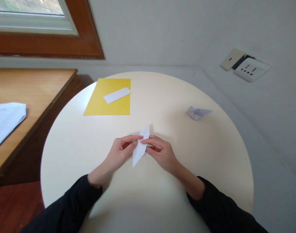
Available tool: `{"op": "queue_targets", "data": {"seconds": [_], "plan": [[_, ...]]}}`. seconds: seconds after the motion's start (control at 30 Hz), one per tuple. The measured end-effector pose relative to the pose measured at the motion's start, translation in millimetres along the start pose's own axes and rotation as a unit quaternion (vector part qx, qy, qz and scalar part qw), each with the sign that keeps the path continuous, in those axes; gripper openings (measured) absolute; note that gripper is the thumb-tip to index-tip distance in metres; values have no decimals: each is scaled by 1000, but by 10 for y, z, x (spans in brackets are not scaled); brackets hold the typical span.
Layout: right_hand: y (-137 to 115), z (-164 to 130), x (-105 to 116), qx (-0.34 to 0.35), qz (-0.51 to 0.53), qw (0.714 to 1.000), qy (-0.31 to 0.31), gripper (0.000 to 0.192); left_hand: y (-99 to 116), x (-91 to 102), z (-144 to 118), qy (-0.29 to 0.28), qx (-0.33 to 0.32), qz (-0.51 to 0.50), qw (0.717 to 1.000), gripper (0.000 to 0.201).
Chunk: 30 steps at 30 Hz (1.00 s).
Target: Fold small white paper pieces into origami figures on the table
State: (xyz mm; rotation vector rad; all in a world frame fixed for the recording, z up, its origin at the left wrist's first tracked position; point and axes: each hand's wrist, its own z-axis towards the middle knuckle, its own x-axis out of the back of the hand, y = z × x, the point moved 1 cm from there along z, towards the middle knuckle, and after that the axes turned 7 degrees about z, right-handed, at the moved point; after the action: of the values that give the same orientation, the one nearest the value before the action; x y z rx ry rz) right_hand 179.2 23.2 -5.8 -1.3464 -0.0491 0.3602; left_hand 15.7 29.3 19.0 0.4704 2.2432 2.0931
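Observation:
A folded white paper shape [140, 149], long and pointed at both ends, is held just above the round cream table [89, 142]. My left hand [120, 152] pinches its left edge near the middle. My right hand [161, 152] pinches the right edge opposite, fingertips almost meeting. Both sleeves are dark.
A yellow sheet [106, 102] lies at the table's far left with a white paper strip [117, 95] on it. A small folded white paper figure [198, 112] sits at the far right. A wooden desk [36, 94] with printed papers [4, 121] stands left; a wall socket [251, 69] is at right.

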Motion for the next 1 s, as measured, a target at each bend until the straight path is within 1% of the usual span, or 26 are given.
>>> {"op": "queue_targets", "data": {"seconds": [0.1, 0.2, 0.37, 0.5, 0.67, 0.8, 1.0], "plan": [[0, 8, 0, -14, 4, 1000, 9, 12, -9, 14, 1, -5, -18, -9, 1000, 23], [-3, 18, -5, -35, 20, 999, 22, 13, -10, 22, 1, -15, -24, -15, 999, 22], [9, 24, -15, -62, 59, 995, 55, 18, 32, 9, -7, -28, -14, -29, 999, 23], [-4, 30, -17, -77, 50, 993, 72, 17, 40, -14, -6, -25, 7, -37, 999, 25], [-29, 35, -21, -77, 2, 994, 72, 19, 1, -24, 21, 11, 9, -16, 1000, 25], [-25, 35, -26, -74, 7, 994, 84, 20, -13, -23, 40, 38, 5, -20, 999, 24], [-62, 33, -42, -52, -14, 994, 91, 14, 17, -52, 35, 57, 0, -23, 998, 22]]}}
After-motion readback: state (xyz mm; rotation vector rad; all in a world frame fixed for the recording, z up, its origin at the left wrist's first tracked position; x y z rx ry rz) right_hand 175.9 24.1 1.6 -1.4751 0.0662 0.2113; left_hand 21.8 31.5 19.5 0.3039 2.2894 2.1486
